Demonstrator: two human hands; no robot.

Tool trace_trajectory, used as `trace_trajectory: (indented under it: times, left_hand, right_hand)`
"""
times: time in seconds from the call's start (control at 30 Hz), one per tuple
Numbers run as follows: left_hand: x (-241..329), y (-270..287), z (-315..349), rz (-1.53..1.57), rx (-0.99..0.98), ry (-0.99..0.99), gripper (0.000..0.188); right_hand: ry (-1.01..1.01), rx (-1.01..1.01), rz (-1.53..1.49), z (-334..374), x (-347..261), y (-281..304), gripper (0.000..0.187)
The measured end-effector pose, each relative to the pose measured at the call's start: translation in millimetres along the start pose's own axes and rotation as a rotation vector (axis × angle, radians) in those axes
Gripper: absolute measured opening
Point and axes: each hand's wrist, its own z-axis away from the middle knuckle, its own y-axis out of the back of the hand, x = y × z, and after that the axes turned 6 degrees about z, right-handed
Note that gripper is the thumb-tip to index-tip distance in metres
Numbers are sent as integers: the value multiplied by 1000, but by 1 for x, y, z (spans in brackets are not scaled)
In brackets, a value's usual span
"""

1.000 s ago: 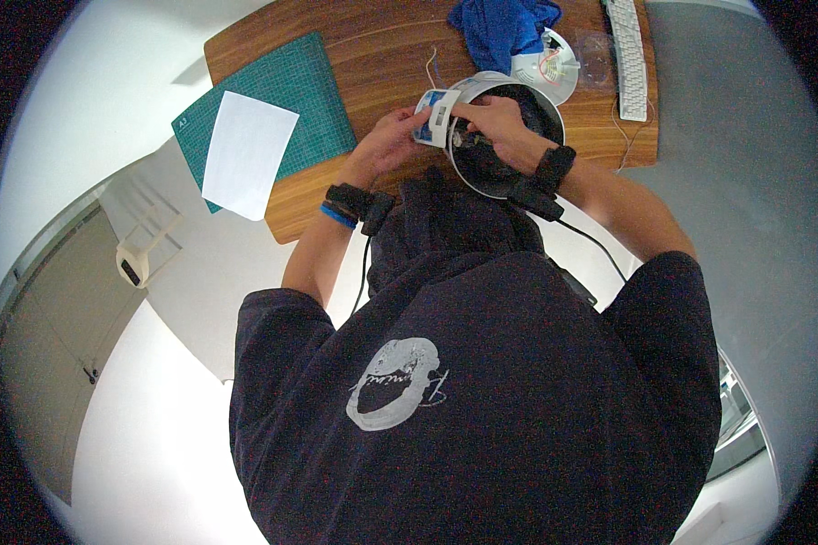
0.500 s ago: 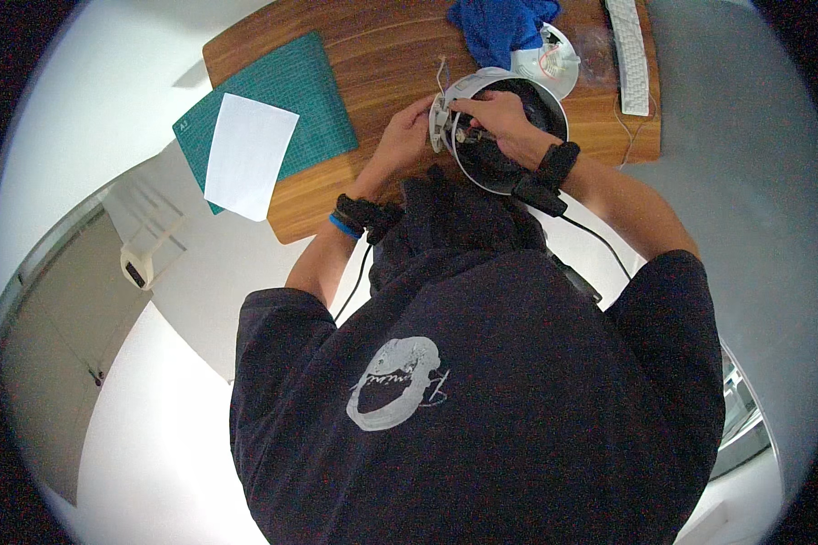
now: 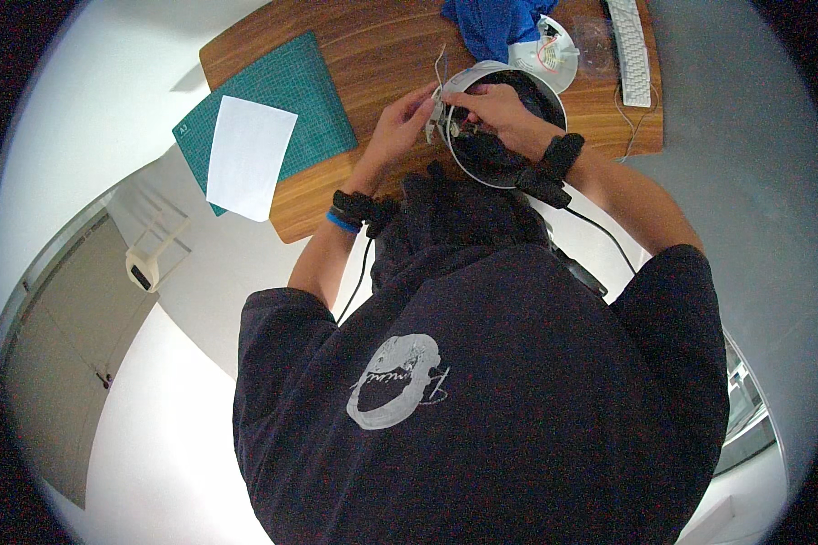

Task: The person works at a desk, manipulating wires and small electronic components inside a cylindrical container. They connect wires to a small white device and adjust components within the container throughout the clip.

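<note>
Near the front edge of the wooden table stands a round white appliance housing (image 3: 555, 98) with a dark hollow inside. At its left rim is a small white part (image 3: 433, 123) with a thin wire rising from it. My left hand (image 3: 403, 128) grips this part from the left, thumb and fingers closed at its upper end. Over the housing's opening reaches my right hand (image 3: 497, 111), its fingers pinched together at the left rim beside the white part. What lies between those fingertips is too small to make out. Small metallic pieces show just below them.
A green cutting mat (image 3: 317, 109) lies on the left of the table (image 3: 382, 36), with a white sheet of paper (image 3: 252, 156) on it. Behind the housing are a blue cloth (image 3: 495, 27) and a white cover with wires (image 3: 562, 68). A white keyboard (image 3: 629, 54) lies far right.
My left hand has shifted slightly up along the white part, which now sits more tilted. My right fingers remain at the rim. The view has moved a little.
</note>
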Motion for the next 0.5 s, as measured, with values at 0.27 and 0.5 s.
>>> trace_trajectory:
  times: [0.27,0.5]
  left_hand:
    - [-7,2,-5,115,-17,-1,43]
    - [-3,1,2,204,-18,-2,42]
  right_hand:
    - [-47,-26,8,2,-3,-1,40]
    - [-15,-23,6,0,0,-3,40]
